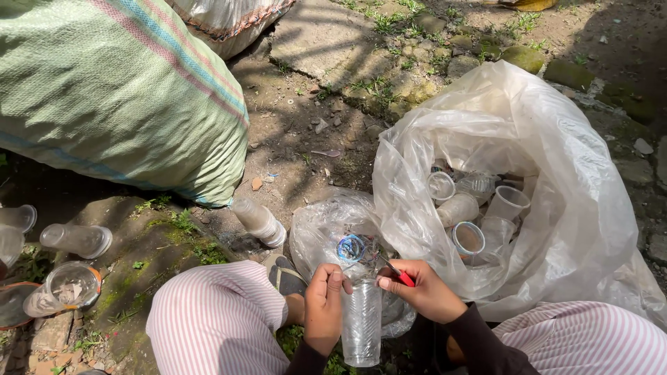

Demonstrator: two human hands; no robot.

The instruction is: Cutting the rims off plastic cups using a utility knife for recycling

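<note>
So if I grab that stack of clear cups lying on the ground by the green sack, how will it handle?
The stack of clear cups looks thin-walled and see-through, so probably light and easily crushed by a firm squeeze. It lies on its side on uneven dirt, so a push may roll it. The nested cups could slide apart if lifted by one end.

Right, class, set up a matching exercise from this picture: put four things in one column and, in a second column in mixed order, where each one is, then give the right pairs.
Things
1. clear plastic cup
2. red-handled tool
3. green woven sack
4. big clear plastic bag

Places
A. on the ground at upper left
B. in the right hand
C. open on the ground at right, with cups inside
D. in the left hand, between the knees

Pairs: 1-D, 2-B, 3-A, 4-C
</note>
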